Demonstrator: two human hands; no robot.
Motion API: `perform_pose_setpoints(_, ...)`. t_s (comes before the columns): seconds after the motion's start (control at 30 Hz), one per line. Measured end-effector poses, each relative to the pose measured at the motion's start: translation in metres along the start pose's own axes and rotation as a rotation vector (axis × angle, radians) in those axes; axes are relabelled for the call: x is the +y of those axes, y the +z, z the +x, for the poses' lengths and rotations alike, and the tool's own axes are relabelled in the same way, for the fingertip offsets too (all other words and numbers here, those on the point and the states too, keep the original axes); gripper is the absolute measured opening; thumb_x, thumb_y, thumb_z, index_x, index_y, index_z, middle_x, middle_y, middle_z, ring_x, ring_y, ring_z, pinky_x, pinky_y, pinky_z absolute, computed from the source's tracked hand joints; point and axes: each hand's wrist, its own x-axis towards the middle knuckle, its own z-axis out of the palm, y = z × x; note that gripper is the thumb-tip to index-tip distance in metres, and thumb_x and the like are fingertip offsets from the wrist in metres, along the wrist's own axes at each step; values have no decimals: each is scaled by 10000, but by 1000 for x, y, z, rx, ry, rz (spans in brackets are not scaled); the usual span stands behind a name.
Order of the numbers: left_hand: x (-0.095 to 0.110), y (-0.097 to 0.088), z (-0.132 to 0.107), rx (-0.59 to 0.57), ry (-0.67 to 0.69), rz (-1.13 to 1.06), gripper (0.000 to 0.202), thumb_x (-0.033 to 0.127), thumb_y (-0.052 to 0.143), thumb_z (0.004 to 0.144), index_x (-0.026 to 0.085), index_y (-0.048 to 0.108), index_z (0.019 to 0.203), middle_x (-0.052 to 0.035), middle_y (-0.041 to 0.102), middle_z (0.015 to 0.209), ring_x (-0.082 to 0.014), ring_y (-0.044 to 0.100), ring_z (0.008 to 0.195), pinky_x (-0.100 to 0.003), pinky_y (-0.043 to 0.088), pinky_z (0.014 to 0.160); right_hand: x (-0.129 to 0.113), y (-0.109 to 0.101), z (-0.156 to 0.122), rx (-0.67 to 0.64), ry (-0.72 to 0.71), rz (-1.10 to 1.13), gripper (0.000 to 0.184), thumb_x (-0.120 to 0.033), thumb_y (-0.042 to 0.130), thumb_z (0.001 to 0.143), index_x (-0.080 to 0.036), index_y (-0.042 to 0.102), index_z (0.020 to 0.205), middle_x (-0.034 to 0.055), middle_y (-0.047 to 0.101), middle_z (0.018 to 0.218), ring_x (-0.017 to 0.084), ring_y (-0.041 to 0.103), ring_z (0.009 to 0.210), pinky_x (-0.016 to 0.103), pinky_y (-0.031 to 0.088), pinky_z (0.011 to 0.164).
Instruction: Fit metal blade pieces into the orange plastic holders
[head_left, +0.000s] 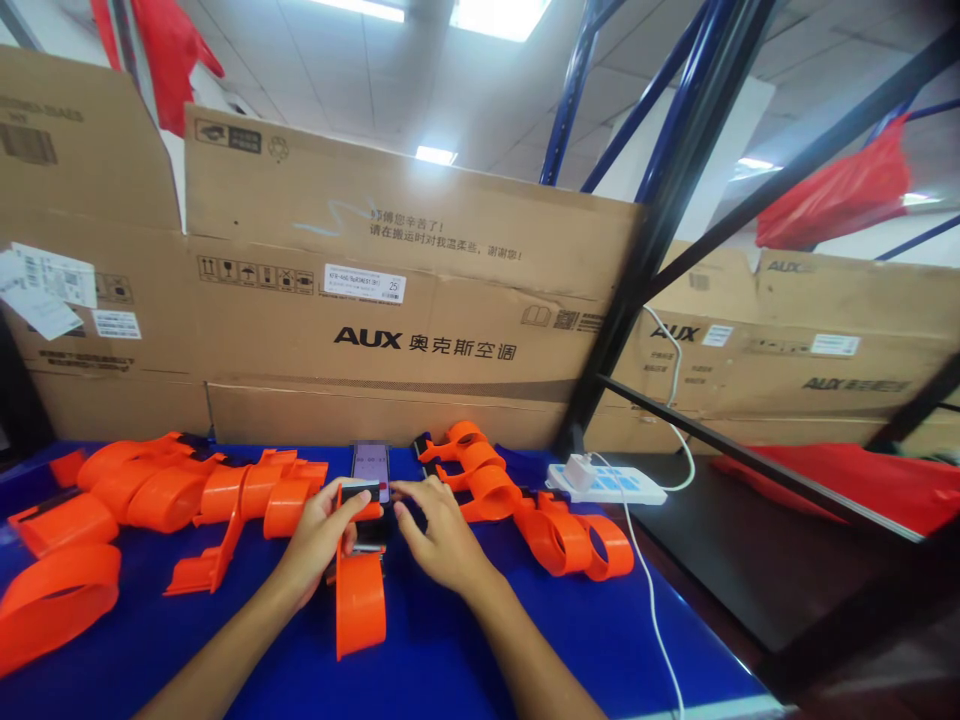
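My left hand [321,530] is closed around an orange plastic piece with a broad curved band [361,605] hanging below the fingers. A dark strip [361,492] lies under my left thumb at the top of this piece. My right hand [442,540] is just to the right, fingers bent and thumb and index finger apart, with the fingertips close to the strip's end. Whether they touch it I cannot tell. A phone [370,460] with a lit screen lies directly behind both hands, its lower part partly covered by them.
Several orange curved pieces [169,495] lie on the blue tabletop [442,660] at the left, and more orange pieces [487,485] at the right. A white power strip [611,483] with a cable sits by the black rack post [600,400]. Cardboard [420,300] walls the back.
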Motion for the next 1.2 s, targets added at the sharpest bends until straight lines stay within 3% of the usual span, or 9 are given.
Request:
perform_pose_setpoints(0.1, 0, 0, -1, -37, 8, 27, 395, 530, 751, 811, 200, 683, 1017, 75, 538, 484, -89, 421, 339, -210, 326, 394, -6, 2, 0, -4, -84, 129, 409, -289, 555, 1031, -260, 553, 1439, 84, 709, 1253, 246, 620, 1072, 407, 458, 956)
perform_pose_setpoints(0.37, 5, 5, -6, -91, -32, 13, 431, 530, 786, 785, 208, 674, 1049, 71, 546, 494, -101, 454, 348, -208, 329, 388, -12, 3, 1, -18, -37, 161, 300, -291, 574, 1023, -268, 650, 1313, 77, 723, 1201, 250, 636, 1084, 403, 476, 950)
perform_pose_setpoints(0.57, 26, -3, -8, 84, 14, -198, 392, 510, 790, 794, 201, 648, 989, 68, 540, 457, -101, 454, 368, -200, 347, 403, -2, 0, 2, 176, 108, 165, 232, -292, 594, 991, -223, 669, 1200, 79, 731, 1078, 232, 657, 962, 365, 496, 889)
perform_pose_setpoints(0.7, 36, -13, -8, 17, 6, -298, 387, 566, 686, 861, 182, 651, 839, 35, 530, 434, -111, 447, 371, -224, 354, 413, 4, -6, 1, -23, 28, 14, 152, -253, 659, 937, -223, 707, 1078, 71, 703, 1061, 235, 622, 992, 395, 448, 941)
perform_pose_setpoints(0.8, 34, -15, -7, -16, -20, -286, 418, 579, 655, 879, 177, 637, 765, 22, 517, 418, -114, 450, 371, -230, 345, 412, -1, -4, 0, -198, -26, -48, 170, -232, 710, 894, -228, 725, 1064, 55, 697, 1004, 225, 604, 966, 364, 430, 879)
perform_pose_setpoints(0.93, 27, -8, -7, 34, -18, -257, 367, 547, 729, 828, 199, 610, 816, 41, 526, 406, -108, 433, 347, -216, 328, 397, -9, 3, 0, -278, -17, -67, 228, -198, 734, 877, -230, 734, 1103, 34, 717, 883, 210, 611, 905, 327, 401, 808)
perform_pose_setpoints(1.1, 22, 1, -9, 88, 1, -215, 380, 542, 776, 793, 213, 590, 836, 63, 535, 432, -91, 436, 340, -192, 317, 381, -9, 2, 1, -182, 36, 16, 191, -244, 659, 954, -237, 729, 1132, 33, 761, 904, 208, 646, 885, 346, 423, 845)
perform_pose_setpoints(1.2, 19, 5, -10, 38, -34, -152, 431, 621, 716, 820, 208, 652, 929, 58, 539, 443, -93, 441, 330, -190, 305, 366, -7, 2, 3, -43, 104, 191, 228, -312, 544, 1030, -230, 718, 1152, 42, 773, 941, 195, 671, 855, 331, 475, 826)
